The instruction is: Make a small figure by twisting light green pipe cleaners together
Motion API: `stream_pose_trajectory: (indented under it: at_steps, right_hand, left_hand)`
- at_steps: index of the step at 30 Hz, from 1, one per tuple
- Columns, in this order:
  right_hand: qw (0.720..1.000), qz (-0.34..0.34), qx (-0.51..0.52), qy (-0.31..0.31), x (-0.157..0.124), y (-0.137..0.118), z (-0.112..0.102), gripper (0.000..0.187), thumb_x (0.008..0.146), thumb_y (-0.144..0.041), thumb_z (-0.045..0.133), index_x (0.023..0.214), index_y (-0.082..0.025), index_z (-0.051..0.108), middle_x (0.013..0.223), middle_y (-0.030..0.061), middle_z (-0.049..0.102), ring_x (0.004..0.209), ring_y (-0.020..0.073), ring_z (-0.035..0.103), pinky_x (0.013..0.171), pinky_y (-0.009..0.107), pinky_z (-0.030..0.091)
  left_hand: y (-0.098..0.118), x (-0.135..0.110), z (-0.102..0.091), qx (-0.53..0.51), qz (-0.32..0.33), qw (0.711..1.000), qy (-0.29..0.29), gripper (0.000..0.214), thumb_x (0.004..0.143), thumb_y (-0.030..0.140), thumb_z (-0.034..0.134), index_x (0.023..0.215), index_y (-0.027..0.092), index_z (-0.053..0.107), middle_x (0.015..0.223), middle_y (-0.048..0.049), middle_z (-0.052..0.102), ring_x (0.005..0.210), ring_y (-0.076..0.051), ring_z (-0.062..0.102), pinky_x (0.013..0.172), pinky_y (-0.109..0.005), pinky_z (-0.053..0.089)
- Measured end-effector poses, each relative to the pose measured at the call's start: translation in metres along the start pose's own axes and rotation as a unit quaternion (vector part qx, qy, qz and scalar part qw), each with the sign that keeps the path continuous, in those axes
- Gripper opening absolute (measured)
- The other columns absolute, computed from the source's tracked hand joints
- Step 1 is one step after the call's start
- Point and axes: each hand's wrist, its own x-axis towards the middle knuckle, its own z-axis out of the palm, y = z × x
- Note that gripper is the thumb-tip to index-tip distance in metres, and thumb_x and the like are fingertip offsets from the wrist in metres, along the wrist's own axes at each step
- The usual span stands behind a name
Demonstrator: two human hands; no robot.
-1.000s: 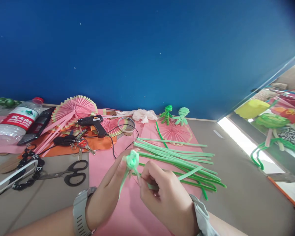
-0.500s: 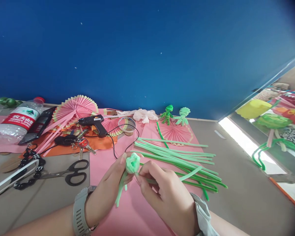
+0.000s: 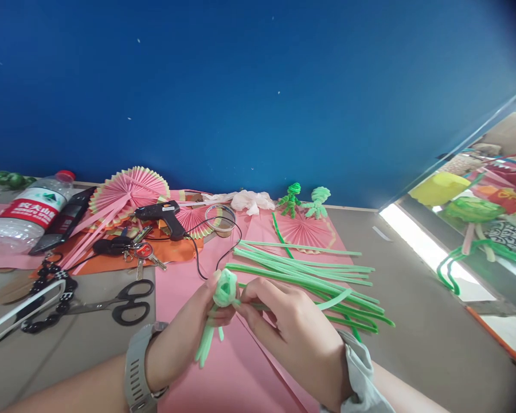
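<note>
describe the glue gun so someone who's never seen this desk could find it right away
Start at the blue wall and drop to the pink paper fans at its foot on the left side. The glue gun lies just right of the biggest fan, on the orange paper, above the keys. It is the only black pistol-shaped tool, with a black cord trailing right.

Grey table [image 3: 417, 321] against a blue wall. On it lay pink paper sheets [image 3: 236, 373], an orange sheet [image 3: 112, 261], scissors [image 3: 120, 307], a black bead chain [image 3: 47, 287], a water bottle [image 3: 23, 212] on its side, and a white strip [image 3: 8, 318] at left.
</note>
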Motion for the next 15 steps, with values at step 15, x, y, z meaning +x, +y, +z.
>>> stream_pose_trajectory:
  at_steps: [15]
  right_hand:
    - [0.973,-0.101,0.022,-0.204,0.011,0.015,-0.04,0.006,0.085,-0.023,0.052,0.084,-0.019,0.057,0.078,-0.0014,0.061,0.071,0.0105,0.055,0.061,0.019,0.041]
  left_hand:
    - [0.012,-0.001,-0.005,0.095,-0.04,0.962,-0.252,0.034,0.089,0.039,0.023,0.068,0.018,0.04,0.058,0.0042,0.025,0.05,-0.011,0.016,0.048,-0.025,0.018]
